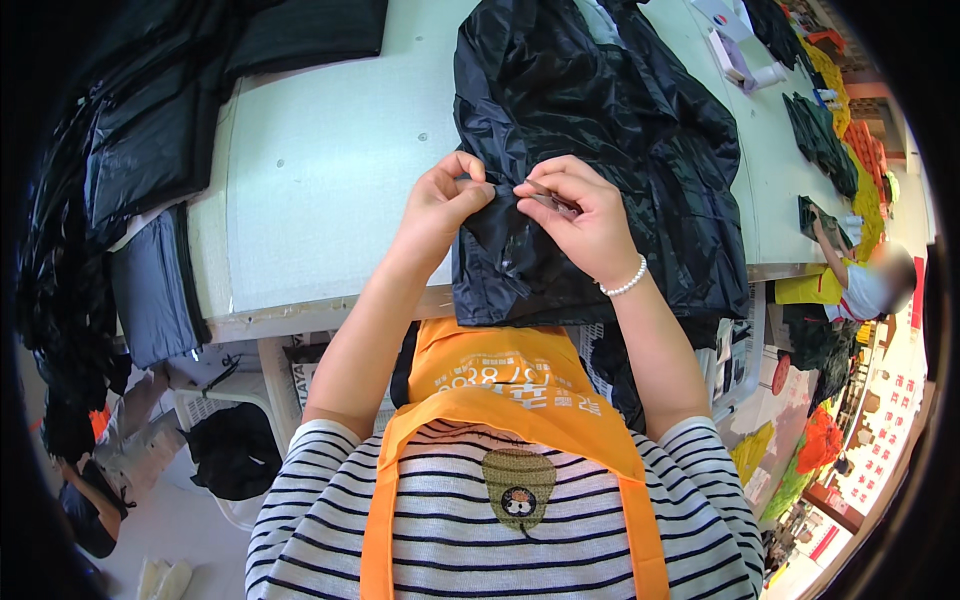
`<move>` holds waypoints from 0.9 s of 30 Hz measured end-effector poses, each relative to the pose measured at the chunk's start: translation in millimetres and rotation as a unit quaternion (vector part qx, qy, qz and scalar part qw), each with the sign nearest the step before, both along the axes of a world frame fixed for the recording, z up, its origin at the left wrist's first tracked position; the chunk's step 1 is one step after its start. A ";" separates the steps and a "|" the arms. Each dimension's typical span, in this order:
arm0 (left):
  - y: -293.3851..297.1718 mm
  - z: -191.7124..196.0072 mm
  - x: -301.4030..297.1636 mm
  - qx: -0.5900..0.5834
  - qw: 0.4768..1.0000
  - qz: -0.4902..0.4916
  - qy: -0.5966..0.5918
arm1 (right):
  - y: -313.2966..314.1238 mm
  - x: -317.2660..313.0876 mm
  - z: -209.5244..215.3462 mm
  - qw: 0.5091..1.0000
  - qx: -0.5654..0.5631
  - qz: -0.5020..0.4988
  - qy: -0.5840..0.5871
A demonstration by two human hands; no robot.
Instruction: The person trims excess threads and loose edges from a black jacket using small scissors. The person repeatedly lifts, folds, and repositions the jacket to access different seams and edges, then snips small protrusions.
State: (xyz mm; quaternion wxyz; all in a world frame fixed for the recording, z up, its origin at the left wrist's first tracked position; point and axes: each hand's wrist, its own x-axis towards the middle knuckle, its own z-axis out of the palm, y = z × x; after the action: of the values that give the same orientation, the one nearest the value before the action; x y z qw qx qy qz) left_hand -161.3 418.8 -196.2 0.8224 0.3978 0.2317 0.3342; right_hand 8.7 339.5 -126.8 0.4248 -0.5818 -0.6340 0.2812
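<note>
Hands are both up on a black jacket point(600, 150) that's spread over the pale desk point(320, 180), its hem hanging off the near edge. From my feed, the left hand point(440, 205) has its fingers point(470, 190) pinched shut on a fold of the black fabric, and the right hand point(585, 215) is right beside it, fingers closed around a thin tool point(550, 197) (some small metal thing, can't tell exactly what) touching the same fold. A pearl bracelet point(625, 283) sits on the right wrist. More dark garments point(150, 130) are piled at the desk's left end, and another person point(860, 280) is working further down on the right.
</note>
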 end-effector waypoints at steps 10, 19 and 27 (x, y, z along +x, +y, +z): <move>-15.8 19.2 6.4 0.144 0.979 0.021 0.141 | 1.2 -3.4 -7.1 0.997 -0.057 -0.045 0.022; -18.4 27.3 1.0 0.129 0.971 0.088 0.184 | -19.2 10.1 -1.4 0.997 -0.052 -0.052 -0.018; -20.8 38.3 7.2 0.185 0.957 0.051 0.219 | -16.3 2.9 7.7 0.992 -0.001 -0.037 -0.122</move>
State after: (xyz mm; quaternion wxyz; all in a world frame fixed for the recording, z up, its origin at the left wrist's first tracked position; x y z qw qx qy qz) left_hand -154.1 398.0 -157.8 0.6454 0.5941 0.3603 0.3173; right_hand 11.7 323.2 -119.1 0.3538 -0.6354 -0.6587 0.1930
